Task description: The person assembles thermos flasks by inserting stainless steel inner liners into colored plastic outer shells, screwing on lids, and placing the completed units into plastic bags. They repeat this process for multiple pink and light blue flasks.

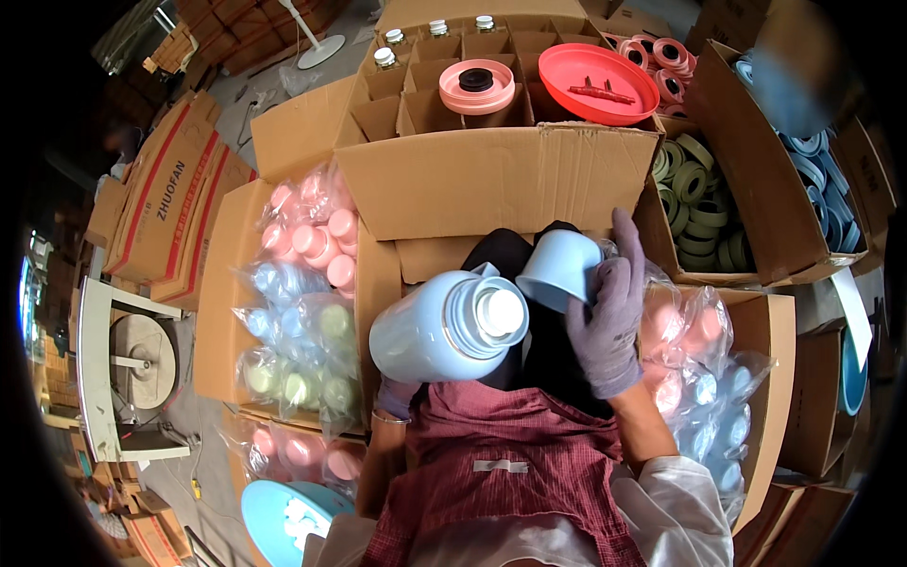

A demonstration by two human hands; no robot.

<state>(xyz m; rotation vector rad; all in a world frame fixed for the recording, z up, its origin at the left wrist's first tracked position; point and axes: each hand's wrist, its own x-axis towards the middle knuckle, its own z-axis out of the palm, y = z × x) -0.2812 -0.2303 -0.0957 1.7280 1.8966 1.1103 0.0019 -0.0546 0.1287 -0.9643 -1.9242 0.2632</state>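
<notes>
A glossy light-blue vacuum jug point(411, 335) with a white stopper point(499, 312) lies tilted over my lap, its top toward the right. My left hand point(397, 397), in a grey-purple glove, holds it from below; the jug hides most of those fingers. My right hand point(612, 326), gloved alike, grips a light-blue cup-shaped lid point(557, 269) by its right side. The lid's mouth is tipped toward the lower left, just right of the stopper and apart from the jug. My right index finger points up, away from the lid.
Ahead stands a divided carton point(501, 180) with bottles, a pink ring part point(453, 80) and a red dish point(595, 109). Bagged pink, blue and green cups point(307, 241) fill boxes at both sides. Green rings point(694, 184) and blue parts point(827, 203) lie in cartons at right. A blue basin point(260, 515) is lower left.
</notes>
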